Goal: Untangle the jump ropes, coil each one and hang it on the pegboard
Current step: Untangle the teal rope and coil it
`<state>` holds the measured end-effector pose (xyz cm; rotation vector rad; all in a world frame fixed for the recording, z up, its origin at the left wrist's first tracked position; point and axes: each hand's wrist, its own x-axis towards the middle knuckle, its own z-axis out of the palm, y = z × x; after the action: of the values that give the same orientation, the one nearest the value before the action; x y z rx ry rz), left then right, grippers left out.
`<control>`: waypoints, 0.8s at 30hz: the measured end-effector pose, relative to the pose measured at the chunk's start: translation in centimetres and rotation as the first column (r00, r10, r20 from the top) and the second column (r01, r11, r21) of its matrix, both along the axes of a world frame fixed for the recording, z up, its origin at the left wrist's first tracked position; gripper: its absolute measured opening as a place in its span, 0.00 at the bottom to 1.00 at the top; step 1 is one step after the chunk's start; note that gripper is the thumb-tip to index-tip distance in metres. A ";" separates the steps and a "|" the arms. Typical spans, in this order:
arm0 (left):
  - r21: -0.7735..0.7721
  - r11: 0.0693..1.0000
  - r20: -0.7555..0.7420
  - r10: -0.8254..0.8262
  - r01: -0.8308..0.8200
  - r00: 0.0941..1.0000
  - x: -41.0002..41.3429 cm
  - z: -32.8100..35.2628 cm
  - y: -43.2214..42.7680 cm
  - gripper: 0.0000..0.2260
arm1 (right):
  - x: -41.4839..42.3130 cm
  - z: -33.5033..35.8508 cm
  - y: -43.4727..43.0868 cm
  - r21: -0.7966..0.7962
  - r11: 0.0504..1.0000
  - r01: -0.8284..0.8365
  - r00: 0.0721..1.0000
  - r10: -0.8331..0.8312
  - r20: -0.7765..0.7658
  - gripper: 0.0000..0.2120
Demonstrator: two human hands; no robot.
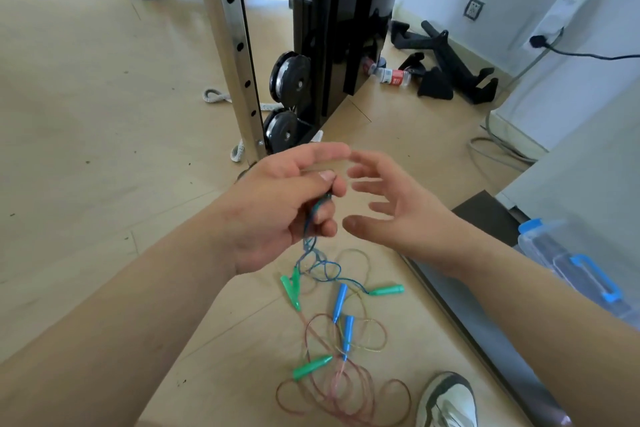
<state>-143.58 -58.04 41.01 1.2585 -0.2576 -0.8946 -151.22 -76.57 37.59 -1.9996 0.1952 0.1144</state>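
Observation:
A tangle of thin jump ropes [332, 340] lies on the wooden floor below my hands, with green handles [311, 366] and blue handles [340, 302] among reddish, yellow and blue cords. My left hand [284, 208] pinches a bunch of blue-green cord [313, 218] between thumb and fingers, and the cord hangs down to the pile. My right hand [391, 211] hovers just to the right with fingers spread, holding nothing. No pegboard is in view.
A gym machine with a steel upright [235, 45] and black pulleys [289, 78] stands right behind my hands. Black handle attachments [446, 62] and a plastic bottle [391, 74] lie at the wall. A clear bin with blue latches [571, 267] sits right. My shoe [446, 399] is bottom right.

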 end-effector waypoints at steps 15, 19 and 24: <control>0.086 0.985 0.264 0.121 -0.148 0.957 0.4 -0.2 1.0 0.14 | 0.6 0.6 0.6 0.112 0.986 0.122 0.992 -0.123 -0.001 0.09; -0.069 0.982 0.261 0.190 -0.178 0.946 -0.4 0.4 0.3 0.13 | 0.0 0.7 3.1 0.191 0.974 -0.124 0.984 0.146 -0.102 0.09; -0.052 0.954 0.392 0.291 -0.295 0.873 0.0 0.9 -0.1 0.14 | 0.2 1.0 4.0 0.013 0.993 -0.114 0.986 0.115 -0.124 0.11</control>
<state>-143.63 -58.13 41.87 1.4378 -0.3702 -0.3728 -151.02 -72.53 38.63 -1.9993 0.1591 0.3131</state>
